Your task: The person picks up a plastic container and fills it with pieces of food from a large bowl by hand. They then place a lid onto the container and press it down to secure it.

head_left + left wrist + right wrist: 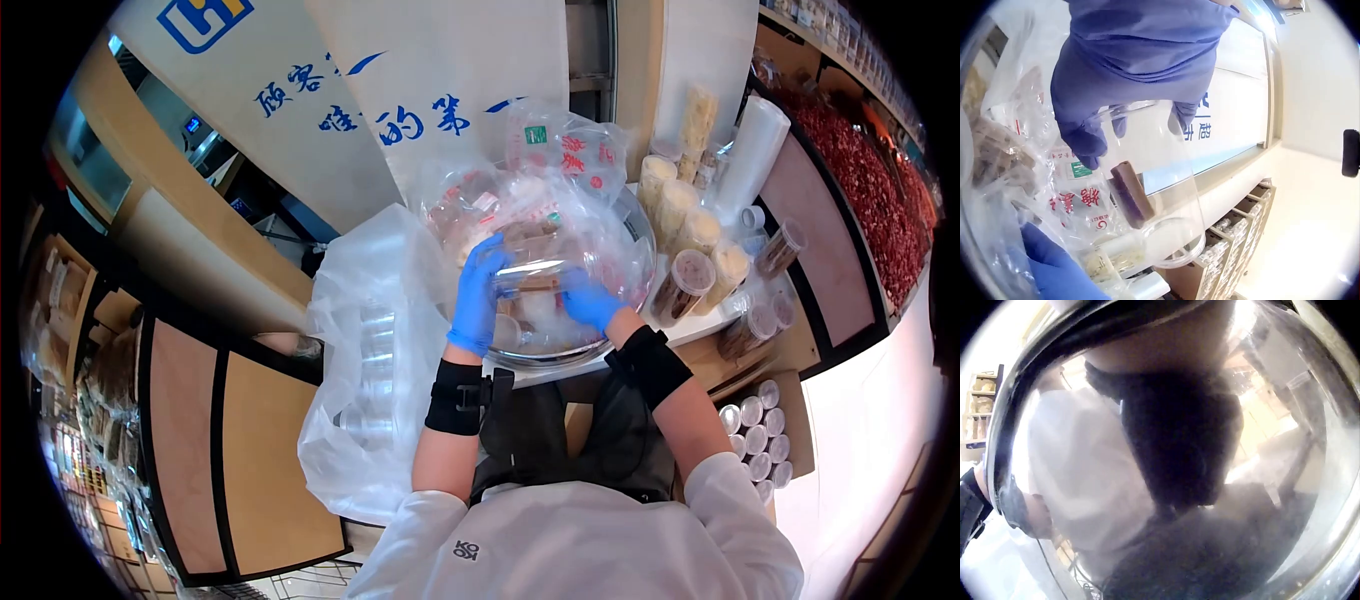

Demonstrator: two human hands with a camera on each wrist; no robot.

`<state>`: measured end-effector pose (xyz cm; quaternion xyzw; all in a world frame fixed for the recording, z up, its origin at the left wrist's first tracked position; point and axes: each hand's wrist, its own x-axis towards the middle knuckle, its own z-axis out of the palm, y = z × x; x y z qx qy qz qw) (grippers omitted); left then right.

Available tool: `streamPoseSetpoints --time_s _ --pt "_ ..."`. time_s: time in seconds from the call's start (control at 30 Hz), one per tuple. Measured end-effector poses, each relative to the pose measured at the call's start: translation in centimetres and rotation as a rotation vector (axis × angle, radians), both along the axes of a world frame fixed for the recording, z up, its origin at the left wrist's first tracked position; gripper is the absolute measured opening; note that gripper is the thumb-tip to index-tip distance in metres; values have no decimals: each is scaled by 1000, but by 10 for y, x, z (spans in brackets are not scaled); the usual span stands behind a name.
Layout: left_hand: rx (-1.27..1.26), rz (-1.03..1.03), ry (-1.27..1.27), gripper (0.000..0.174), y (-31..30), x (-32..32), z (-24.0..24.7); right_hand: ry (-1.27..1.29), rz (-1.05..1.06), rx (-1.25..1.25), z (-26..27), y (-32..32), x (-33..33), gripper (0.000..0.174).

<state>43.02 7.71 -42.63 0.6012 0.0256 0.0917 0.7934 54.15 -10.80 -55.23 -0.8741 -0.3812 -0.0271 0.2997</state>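
Our left hand (pixel 1138 62) has its fingers clamped round one end of the clear jar (pixel 1180 164), above the metal bowl (pixel 530 358), a brown stick (pixel 1130 194) inside. We are probably filling it. Our right hand (pixel 592 298) works over the bowl, fingers unclear; adding more calls for a steady jar, mouth unobstructed.

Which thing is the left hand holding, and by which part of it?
The left hand grips a clear container, with a brown piece inside, round the end nearest the palm.
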Motion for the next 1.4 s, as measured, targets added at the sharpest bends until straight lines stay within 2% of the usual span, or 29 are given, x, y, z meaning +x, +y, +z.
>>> streamPoseSetpoints --time_s 0.07,0.2,0.27,0.3,0.33,0.37,0.4,0.47,0.5,0.57,0.6,0.67,0.7,0.77,0.8,0.9,1.0,1.13,1.2,1.23,1.37,1.4 --pt "-114 35 -6 44 1 5 -5 167 -103 -170 30 3 -9 34" --pt "-284 -33 -16 48 8 1 -17 318 -122 -248 48 3 -16 33" --pt "-370 -102 -65 52 4 -6 -7 73 -55 -215 42 3 -19 30" --pt "-368 -103 -64 52 5 -8 -9 74 -56 -212 25 4 -13 30" --pt "-427 -178 -113 54 6 -10 -11 -49 10 -112 -5 5 1 30" --pt "-484 -256 -163 56 8 -8 -13 -175 73 -10 -8 7 4 29" --pt "-481 -256 -164 56 11 -6 -18 -175 73 -7 -11 6 6 29" --pt "-599 -177 -63 57 14 -3 -28 208 -105 -120 20 4 -7 26" --pt "-600 -174 -68 57 15 -3 -30 204 -102 -122 33 2 -11 26" --pt "-510 35 24 56 15 -6 -29 203 -199 111 50 -3 -18 18" --pt "-514 37 19 56 17 -5 -35 198 -196 108 54 -6 -18 18" --pt "-331 192 52 55 18 -1 -44 21 -148 368 60 -20 -18 13" --pt "-340 194 49 55 18 0 -49 18 -145 359 64 -30 -19 13" --pt "-302 257 52 57 7 -5 -35 -112 -178 506 85 -49 -30 10" --pt "-313 257 52 57 8 -2 -40 -114 -177 495 98 -56 -37 10" --pt "-215 289 50 59 9 4 -51 68 -281 682 127 -69 -52 8" --pt "-176 310 -1 58 5 0 -45 110 -200 693 136 -56 -67 10" --pt "-193 156 10 54 3 -4 -38 248 -119 831 121 -25 -66 21" --pt "-225 94 -13 53 4 -3 -37 330 18 543 118 -20 -64 31" --pt "-225 80 -26 52 6 -5 -37 318 65 490 118 -19 -61 36" --pt "-210 102 -39 50 5 -2 -39 420 -28 450 118 -25 -58 34" --pt "-212 102 -38 50 6 -3 -39 410 -55 619 112 -25 -57 33"
